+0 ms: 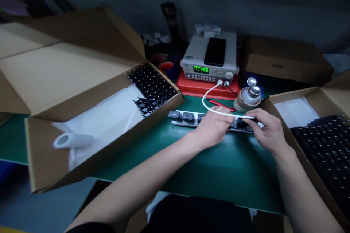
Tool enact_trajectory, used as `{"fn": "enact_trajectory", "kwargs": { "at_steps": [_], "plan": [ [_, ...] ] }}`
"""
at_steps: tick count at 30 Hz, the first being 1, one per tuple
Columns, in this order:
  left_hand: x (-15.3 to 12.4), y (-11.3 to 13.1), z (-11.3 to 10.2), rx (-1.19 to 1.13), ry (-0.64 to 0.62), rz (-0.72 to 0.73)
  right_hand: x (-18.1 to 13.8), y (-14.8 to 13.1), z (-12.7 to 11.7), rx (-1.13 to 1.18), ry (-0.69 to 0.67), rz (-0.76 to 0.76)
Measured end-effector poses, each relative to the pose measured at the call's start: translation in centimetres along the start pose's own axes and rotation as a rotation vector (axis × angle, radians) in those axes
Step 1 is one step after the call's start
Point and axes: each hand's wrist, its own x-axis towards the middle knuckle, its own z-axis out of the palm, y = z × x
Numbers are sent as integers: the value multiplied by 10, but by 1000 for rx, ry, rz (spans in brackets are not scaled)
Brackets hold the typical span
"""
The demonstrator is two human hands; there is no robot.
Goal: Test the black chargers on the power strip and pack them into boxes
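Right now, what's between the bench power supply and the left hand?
In the head view, from the bench power supply to the left hand: the front of a red tray, a looping white cable, and a red-handled tool lying on the green mat.

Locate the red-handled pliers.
In the head view, the red-handled pliers lie on the green mat just beyond the left hand, beside the white cable.

left hand (212,127), right hand (266,129) gripping white cable (232,115)

Operator: bare left forearm (136,185) and right forearm (303,189), bare left hand (213,125) and right hand (269,131). Black sleeve (90,228) at upper left arm; black garment (197,214) over torso.
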Motion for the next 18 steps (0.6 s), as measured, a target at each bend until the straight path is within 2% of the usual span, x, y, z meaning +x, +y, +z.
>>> {"fn": "enact_trajectory", "kwargs": {
  "at_steps": [2,4,8,11,13,15,18],
  "plan": [
    [0,1,-3,-65,17,88,1,-1,0,0,-4,4],
    [2,8,-3,-99,43,89,0,0,-1,-12,-3,12],
    [13,29,10,-41,90,-103,-2,1,-4,-42,17,48],
    [20,33,17,-18,118,-150,5,-7,-9,40,117,144],
    [18,30,17,-75,152,-71,18,-21,-10,124,206,166],
    [9,27,13,-166,185,91,34,-37,-5,202,230,118],
    [-19,29,11,-291,168,257,55,-58,19,307,57,93]
  ]
}}
